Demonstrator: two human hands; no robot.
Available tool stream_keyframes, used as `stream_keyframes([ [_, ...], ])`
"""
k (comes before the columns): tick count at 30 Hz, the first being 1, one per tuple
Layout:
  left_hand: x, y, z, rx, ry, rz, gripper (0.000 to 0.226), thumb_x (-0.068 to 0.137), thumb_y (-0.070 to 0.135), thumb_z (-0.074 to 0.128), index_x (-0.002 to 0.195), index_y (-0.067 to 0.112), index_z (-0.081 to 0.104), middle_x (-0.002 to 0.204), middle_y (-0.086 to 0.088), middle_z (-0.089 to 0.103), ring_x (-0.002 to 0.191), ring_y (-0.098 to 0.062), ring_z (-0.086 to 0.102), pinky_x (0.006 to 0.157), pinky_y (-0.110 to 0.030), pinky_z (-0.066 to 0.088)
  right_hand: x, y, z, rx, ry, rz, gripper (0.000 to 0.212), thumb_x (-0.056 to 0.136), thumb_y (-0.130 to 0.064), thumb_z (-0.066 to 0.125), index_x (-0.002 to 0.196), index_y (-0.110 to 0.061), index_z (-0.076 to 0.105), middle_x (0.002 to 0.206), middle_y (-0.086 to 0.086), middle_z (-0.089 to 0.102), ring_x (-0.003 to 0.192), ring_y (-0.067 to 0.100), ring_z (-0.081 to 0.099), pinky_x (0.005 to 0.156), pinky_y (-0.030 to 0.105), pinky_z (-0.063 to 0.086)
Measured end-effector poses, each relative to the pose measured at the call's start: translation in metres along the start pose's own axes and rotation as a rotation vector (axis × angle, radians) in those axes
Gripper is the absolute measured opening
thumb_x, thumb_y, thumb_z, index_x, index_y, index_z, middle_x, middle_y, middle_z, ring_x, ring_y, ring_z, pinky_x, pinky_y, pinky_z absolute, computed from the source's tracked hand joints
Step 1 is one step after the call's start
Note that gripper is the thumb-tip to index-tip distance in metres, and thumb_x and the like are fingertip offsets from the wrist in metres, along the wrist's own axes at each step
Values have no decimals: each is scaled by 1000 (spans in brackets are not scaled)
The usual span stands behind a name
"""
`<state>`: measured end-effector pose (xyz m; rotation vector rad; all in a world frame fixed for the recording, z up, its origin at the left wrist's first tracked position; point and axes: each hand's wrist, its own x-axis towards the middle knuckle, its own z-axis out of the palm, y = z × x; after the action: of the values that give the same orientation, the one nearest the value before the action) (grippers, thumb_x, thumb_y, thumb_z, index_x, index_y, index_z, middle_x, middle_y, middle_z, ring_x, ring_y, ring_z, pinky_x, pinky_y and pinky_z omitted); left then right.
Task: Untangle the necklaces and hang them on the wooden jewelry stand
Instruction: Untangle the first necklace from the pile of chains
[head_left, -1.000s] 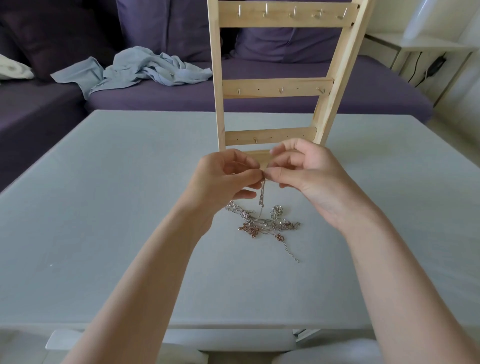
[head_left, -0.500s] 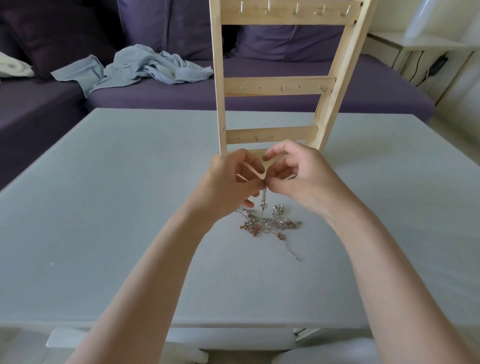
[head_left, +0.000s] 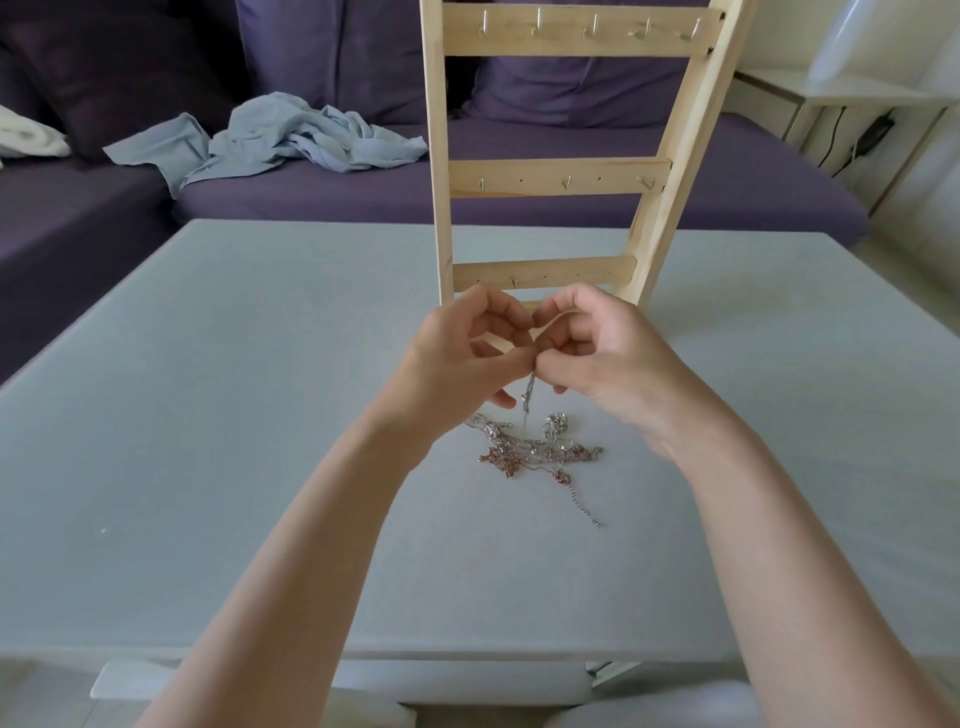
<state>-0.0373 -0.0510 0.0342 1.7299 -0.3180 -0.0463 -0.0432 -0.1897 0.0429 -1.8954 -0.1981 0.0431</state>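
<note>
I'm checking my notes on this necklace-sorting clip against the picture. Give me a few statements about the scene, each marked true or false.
1. Both hands pinch the same thin chain above the table. True: the left hand and right hand meet on the chain.
2. A necklace already hangs on the wooden jewelry stand. False: every hook in view is bare.
3. The tangled necklaces lie on the table in front of the stand. True.
4. The tangle is all silver. False: some strands are rose-coloured.
5. The blue cloth lies on the table. False: it lies on the purple sofa.
</note>
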Motion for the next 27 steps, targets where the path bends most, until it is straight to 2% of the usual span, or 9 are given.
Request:
stream_keyframes([
  [6,-2,4,-2,-177,-18,-67,15,85,2,60,85,15,53,67,7,56,54,-5,49,50,-19,47,-1,-2,-3,109,15,-37,23,77,8,55,85,-13,55,69,3,55,56,12,47,55,17,43],
  [13,0,2,-3,-157,17,-63,15,86,-1,59,85,13,52,57,10,57,49,-3,50,47,-17,47,0,1,-7,162,104,-77,17,81,-1,66,86,-16,58,71,-5,62,62,6,56,57,18,45],
  [19,3,-2,-2,88,56,54,22,82,-2,62,77,18,55,58,9,58,46,-2,51,44,-18,47,0,2,-8,131,76,-33,21,79,3,64,87,-16,59,68,1,64,62,10,54,58,17,45],
  [23,1,-5,-2,319,83,173,23,78,4,65,70,25,61,59,13,63,55,-13,61,50,-26,53,1,3,-5,108,90,-10,24,79,7,58,81,-17,58,58,-3,60,56,10,49,59,19,44],
  [27,0,-3,-1,397,122,275,14,77,7,67,73,20,63,66,13,63,63,-4,62,55,-15,50,1,2,-4,160,95,-1,24,78,8,56,81,-16,58,66,4,60,58,13,51,60,23,45],
])
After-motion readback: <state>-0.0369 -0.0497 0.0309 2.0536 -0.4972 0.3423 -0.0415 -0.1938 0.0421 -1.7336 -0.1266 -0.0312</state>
